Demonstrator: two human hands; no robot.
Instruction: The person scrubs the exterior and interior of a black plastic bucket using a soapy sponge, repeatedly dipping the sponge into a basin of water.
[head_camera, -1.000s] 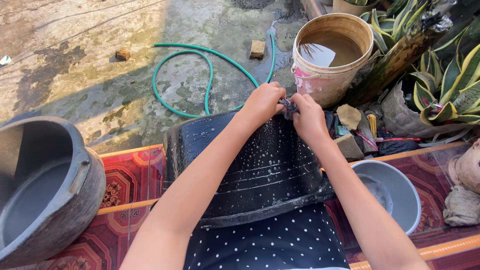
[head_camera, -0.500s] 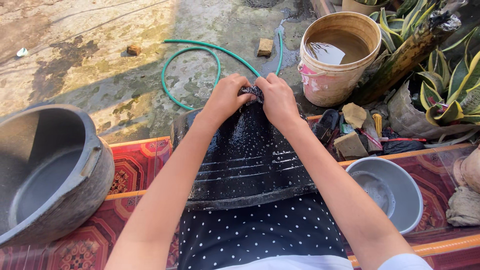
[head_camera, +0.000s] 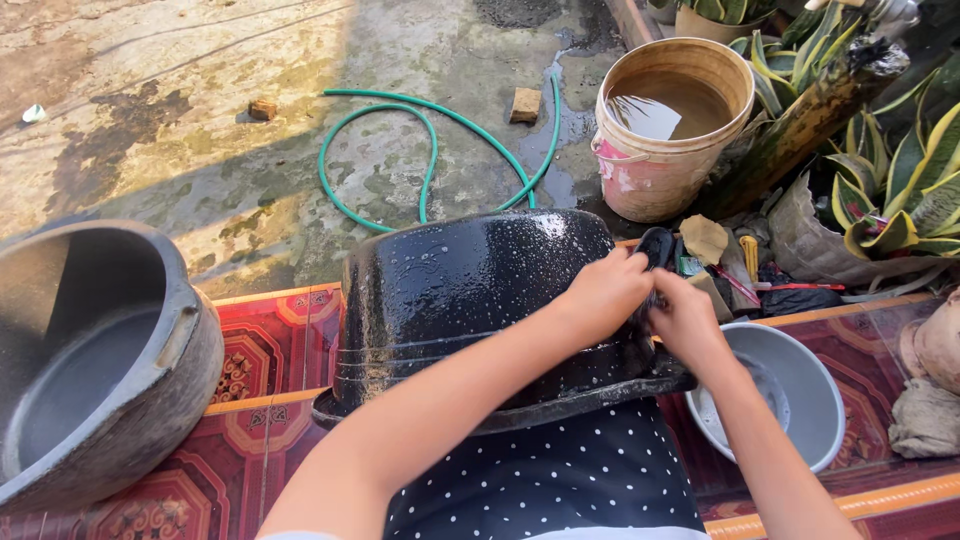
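A: From the head camera, what worries you here?

B: The big black pot (head_camera: 470, 300) lies tipped on its side across the person's lap, over the polka-dot cloth (head_camera: 540, 480), its rim toward the body and its base toward the concrete yard (head_camera: 200, 130). It is wet and flecked with soap. I would judge it could roll or slide off toward the patterned red tile ledge (head_camera: 265, 350), since neither hand steadies its left flank.

A: Where are the hands?

B: Both at the pot's right side. The left hand (head_camera: 605, 293) has its fingers curled shut, pressed on the wall. The right hand (head_camera: 685, 320) is closed too, just beside it; a dark wad seems pinched between them, though I cannot tell which hand grips it.

A: Anything else at risk?

B: The grey basin (head_camera: 800, 400) sits right under the right wrist near the ledge's right edge; an elbow could tip it.

A: Materials?

B: The pot is glossy, sooty, round, with ridged bands near the rim. A dull grey metal pot (head_camera: 90, 370) stands at the ledge's left edge, matte and rough. Off the ledge, a cream plastic bucket (head_camera: 670, 130) holds murky water, and a green hose (head_camera: 430, 140) loops over the damp concrete.
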